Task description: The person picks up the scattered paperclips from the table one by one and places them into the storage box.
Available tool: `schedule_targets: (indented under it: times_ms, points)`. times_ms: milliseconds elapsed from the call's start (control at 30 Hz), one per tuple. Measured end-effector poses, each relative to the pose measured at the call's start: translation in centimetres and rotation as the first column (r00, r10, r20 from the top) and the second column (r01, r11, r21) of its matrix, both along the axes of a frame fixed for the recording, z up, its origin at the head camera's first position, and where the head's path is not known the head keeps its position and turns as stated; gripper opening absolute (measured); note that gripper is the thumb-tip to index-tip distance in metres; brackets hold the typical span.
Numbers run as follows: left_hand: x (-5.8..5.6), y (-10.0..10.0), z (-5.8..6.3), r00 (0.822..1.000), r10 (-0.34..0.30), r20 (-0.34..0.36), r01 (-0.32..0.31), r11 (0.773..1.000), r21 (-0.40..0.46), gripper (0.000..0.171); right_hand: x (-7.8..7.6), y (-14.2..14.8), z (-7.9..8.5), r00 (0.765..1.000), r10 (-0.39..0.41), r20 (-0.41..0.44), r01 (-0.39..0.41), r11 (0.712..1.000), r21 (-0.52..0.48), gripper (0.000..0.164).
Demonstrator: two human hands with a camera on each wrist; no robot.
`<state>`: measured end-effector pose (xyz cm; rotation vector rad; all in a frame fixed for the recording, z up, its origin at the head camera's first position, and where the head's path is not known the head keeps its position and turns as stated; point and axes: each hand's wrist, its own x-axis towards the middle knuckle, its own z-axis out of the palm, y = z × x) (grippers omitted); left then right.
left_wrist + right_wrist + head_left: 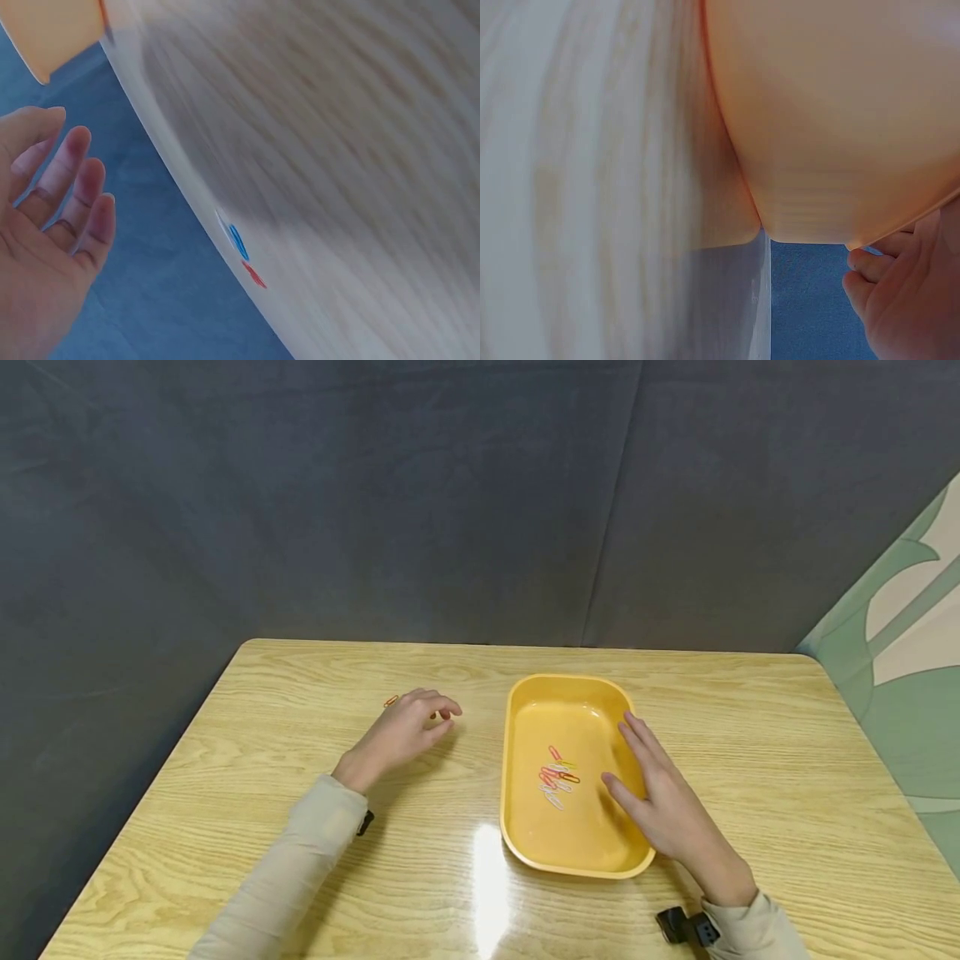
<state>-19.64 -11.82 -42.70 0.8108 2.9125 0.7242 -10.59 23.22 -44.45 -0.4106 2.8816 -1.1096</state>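
A yellow plastic tray (517, 852) stands on the wooden table, with several coloured paper clips (555, 781) in a loose pile on its floor. To its left, my left hand (405, 727) hovers over the table, fingers loosely bent and holding nothing. An orange paper clip (391, 701) lies just beyond that hand. The left wrist view shows a blue paper clip (238, 241) and a red paper clip (253, 274) near the table's edge. My right hand (667, 802) lies at the tray's right rim, its fingers fairly straight and its thumb over the inside.
The wooden table (772, 760) extends on both sides of the tray. A dark cloth (450, 510) hangs behind the table's far edge. At the right is a green and pale patterned surface (915, 693).
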Motion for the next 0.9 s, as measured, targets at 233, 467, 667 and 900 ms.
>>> schedule_targets:
  times_ms: [233, 467, 667, 900]
  points:
    - [-0.3, -1.3, -0.2, 1.000, 0.011, -0.007, -0.012, 1.000, -0.015, 0.020, 0.0, 0.1, 0.0, 1.000, 0.003, -0.005, -0.003, 1.000, 0.001, 0.074]
    - [-0.6, -2.6, -0.6, 0.999, 0.044, 0.009, -0.043, 0.998, -0.045, 0.020, 0.0, 0.1, 0.0, 1.000, 0.006, -0.001, -0.006, 1.000, -0.003, 0.074]
    - [-0.9, -3.8, -0.9, 0.998, 0.063, 0.011, -0.062, 0.997, -0.051, 0.021, 0.0, 0.0, 0.1, 1.000, 0.001, 0.001, -0.001, 1.000, -0.006, 0.074]
    - [-1.2, -5.0, -1.2, 0.996, 0.089, 0.024, -0.087, 0.994, -0.069, 0.021, 0.0, 0.0, 0.1, 1.000, 0.002, -0.007, -0.002, 1.000, -0.005, 0.074]
